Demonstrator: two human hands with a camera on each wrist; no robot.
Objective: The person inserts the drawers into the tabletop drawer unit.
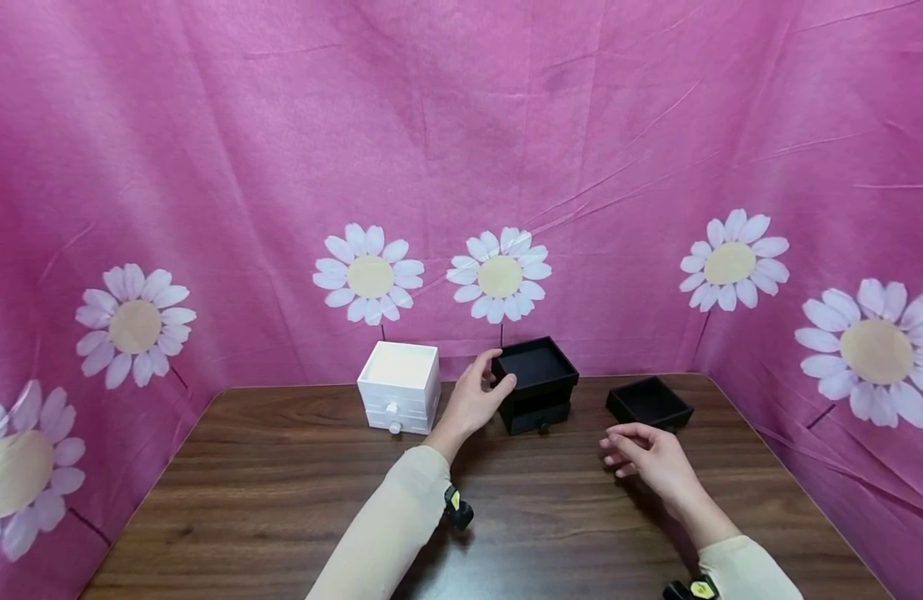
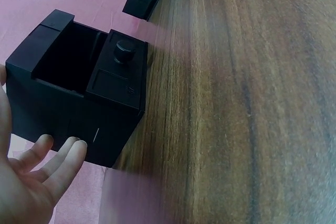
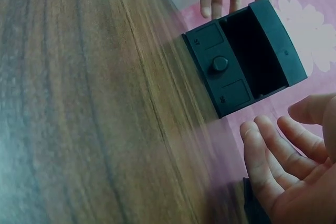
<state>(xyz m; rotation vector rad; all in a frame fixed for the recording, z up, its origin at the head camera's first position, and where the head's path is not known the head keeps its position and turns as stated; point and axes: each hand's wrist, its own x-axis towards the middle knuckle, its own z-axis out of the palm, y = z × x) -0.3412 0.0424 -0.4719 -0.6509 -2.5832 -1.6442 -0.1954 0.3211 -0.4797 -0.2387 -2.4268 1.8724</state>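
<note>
A black two-tier drawer box (image 1: 536, 367) stands at the back middle, its upper slot open and its lower front bearing a round knob (image 2: 124, 51). Against the box's left side rests my left hand (image 1: 476, 396), fingers fairly straight, with the thumb by the upper rim. The removed black drawer (image 1: 649, 402) lies on the table to the right, showing a bare inside. Just in front of that drawer hovers my right hand (image 1: 652, 462), its fingers loosely bent with nothing between them. The right wrist view shows it (image 3: 294, 166) apart from the box.
A white drawer box (image 1: 399, 387) with two knobs stands left of the black one, close to my left forearm. The brown wooden table (image 1: 281, 492) ends at a pink curtain (image 1: 461, 125) printed with large daisies, which also rises on both sides.
</note>
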